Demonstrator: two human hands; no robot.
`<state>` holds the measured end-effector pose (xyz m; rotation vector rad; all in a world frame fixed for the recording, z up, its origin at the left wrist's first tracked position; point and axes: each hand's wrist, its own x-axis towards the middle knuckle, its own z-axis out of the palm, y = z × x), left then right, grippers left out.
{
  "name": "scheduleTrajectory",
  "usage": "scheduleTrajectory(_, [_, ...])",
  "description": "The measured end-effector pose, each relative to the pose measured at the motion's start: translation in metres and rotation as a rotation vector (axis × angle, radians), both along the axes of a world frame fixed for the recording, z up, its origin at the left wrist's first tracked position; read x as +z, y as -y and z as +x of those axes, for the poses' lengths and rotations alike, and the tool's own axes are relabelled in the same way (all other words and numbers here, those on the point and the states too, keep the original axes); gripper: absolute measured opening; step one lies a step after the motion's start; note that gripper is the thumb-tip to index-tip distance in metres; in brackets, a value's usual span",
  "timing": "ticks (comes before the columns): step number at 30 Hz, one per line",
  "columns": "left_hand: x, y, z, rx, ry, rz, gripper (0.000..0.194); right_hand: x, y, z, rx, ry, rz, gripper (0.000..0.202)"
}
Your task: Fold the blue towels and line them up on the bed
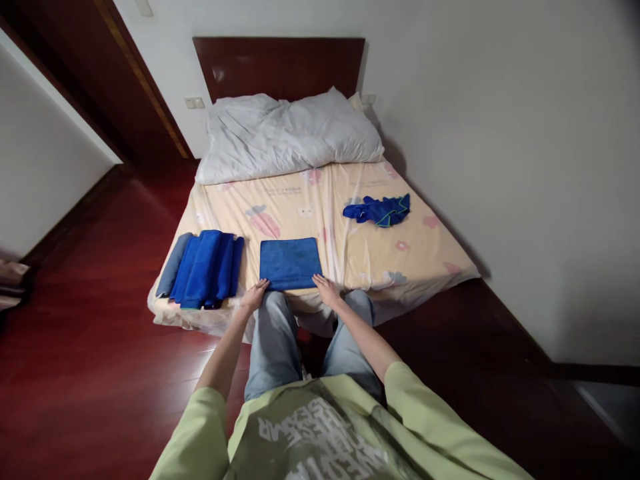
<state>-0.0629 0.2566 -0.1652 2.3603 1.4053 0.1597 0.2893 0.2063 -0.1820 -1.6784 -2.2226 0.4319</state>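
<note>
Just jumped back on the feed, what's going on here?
A person has both hands on a flat blue cloth at the near edge of a bed. The left hand is at its near left corner, the right hand at its near right corner; whether they pinch it or just rest there is hard to tell. To the left lies a group of overlapping blue cloths; farther back on the right is a crumpled blue cloth with green edging.
</note>
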Motion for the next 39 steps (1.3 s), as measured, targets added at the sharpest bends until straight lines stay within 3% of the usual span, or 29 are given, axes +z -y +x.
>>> scheduleTrajectory(5, [0.008, 0.001, 0.003, 0.060, 0.044, -0.068, 0.072, 0.005, 0.001, -0.002, -0.033, -0.019, -0.039, 0.071])
scheduleTrajectory(12, [0.004, 0.002, 0.000, 0.148, 0.106, -0.096, 0.077, 0.004, -0.006, 0.003, -0.055, -0.213, -0.025, 0.066])
scheduleTrajectory(17, [-0.001, 0.000, -0.001, 0.293, 0.181, -0.122, 0.074, -0.004, -0.013, 0.011, -0.184, -0.462, -0.073, 0.058])
scheduleTrajectory(23, [-0.009, -0.010, -0.008, 0.407, 0.481, -0.109, 0.060, -0.023, -0.026, 0.023, -0.304, -0.710, -0.036, 0.055])
scheduleTrajectory(31, [-0.022, -0.013, -0.008, 0.403, 0.590, 0.016, 0.042, -0.031, -0.031, 0.036, -0.284, -0.734, 0.016, 0.051])
scheduleTrajectory(36, [-0.026, -0.014, -0.005, 0.481, 0.593, 0.041, 0.027, -0.025, -0.029, 0.040, -0.284, -0.742, 0.015, 0.048])
scheduleTrajectory(39, [-0.028, -0.015, -0.006, 0.483, 0.616, 0.045, 0.028, -0.019, -0.029, 0.038, -0.291, -0.753, 0.005, 0.034])
